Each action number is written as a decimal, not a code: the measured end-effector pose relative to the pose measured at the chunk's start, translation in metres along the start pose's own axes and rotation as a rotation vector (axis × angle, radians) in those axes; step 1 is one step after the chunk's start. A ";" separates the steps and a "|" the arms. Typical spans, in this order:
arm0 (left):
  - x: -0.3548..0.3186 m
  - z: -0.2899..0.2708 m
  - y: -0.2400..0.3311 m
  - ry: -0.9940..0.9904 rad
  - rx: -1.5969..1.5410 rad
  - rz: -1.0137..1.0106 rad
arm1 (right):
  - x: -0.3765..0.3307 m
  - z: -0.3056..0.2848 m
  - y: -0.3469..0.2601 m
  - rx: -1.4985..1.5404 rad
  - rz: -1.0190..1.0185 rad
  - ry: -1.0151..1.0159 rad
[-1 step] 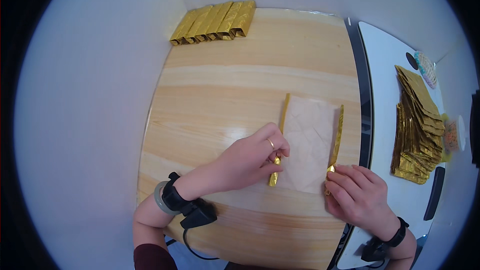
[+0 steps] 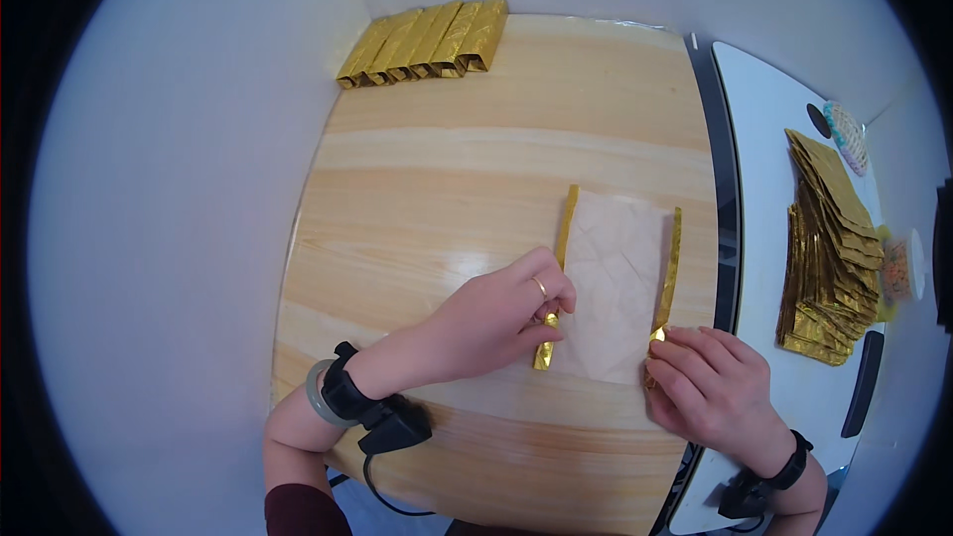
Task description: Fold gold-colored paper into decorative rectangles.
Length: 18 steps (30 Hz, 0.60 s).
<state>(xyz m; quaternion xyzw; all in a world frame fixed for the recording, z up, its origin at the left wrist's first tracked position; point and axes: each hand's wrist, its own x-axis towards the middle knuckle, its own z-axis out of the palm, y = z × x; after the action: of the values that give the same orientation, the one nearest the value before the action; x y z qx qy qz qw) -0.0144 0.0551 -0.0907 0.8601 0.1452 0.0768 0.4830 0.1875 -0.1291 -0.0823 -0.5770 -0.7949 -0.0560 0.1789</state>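
A sheet of gold foil paper [image 2: 615, 278] lies pale side up on the wooden table, with its left and right edges folded inward as narrow gold strips. At the lower part of the left strip, my left hand [image 2: 506, 308] pinches the folded edge between thumb and fingers. My right hand [image 2: 715, 387] grips the lower end of the right strip, its fingers curled over the foil. The fingertips partly hide both strips where they press on them. Each wrist wears a black strap with a small black device.
Several folded gold paper bars [image 2: 427, 43] stand in a row at the table's far left corner. To the right, a white board [image 2: 759, 238] carries a fanned stack of gold sheets [image 2: 829, 258], a woven item [image 2: 846, 137] and a tub [image 2: 903, 268]. Pale walls border the table [image 2: 447, 208].
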 end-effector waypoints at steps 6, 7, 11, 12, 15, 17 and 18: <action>-0.001 -0.001 -0.010 -0.011 0.115 0.156 | -0.004 -0.007 0.004 0.030 -0.067 -0.049; -0.001 -0.001 -0.011 -0.020 0.130 0.216 | -0.005 -0.006 0.005 0.003 -0.095 -0.042; -0.002 -0.003 -0.012 -0.055 0.189 0.235 | -0.004 -0.009 0.007 -0.065 -0.168 -0.071; -0.003 -0.003 -0.010 -0.071 0.216 0.219 | -0.004 -0.009 0.008 -0.056 -0.162 -0.063; -0.003 -0.001 -0.001 -0.093 0.284 0.219 | -0.006 -0.007 0.010 0.001 -0.090 -0.033; -0.004 0.001 0.003 -0.098 0.323 0.238 | -0.008 -0.005 0.009 0.046 -0.024 -0.012; -0.004 0.003 0.003 -0.089 0.382 0.262 | -0.009 -0.003 0.008 0.129 0.042 0.026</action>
<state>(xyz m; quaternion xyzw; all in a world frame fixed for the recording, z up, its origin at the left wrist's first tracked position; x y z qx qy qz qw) -0.0169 0.0493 -0.0896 0.9499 0.0229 0.0720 0.3033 0.1984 -0.1355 -0.0837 -0.5799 -0.7823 -0.0083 0.2272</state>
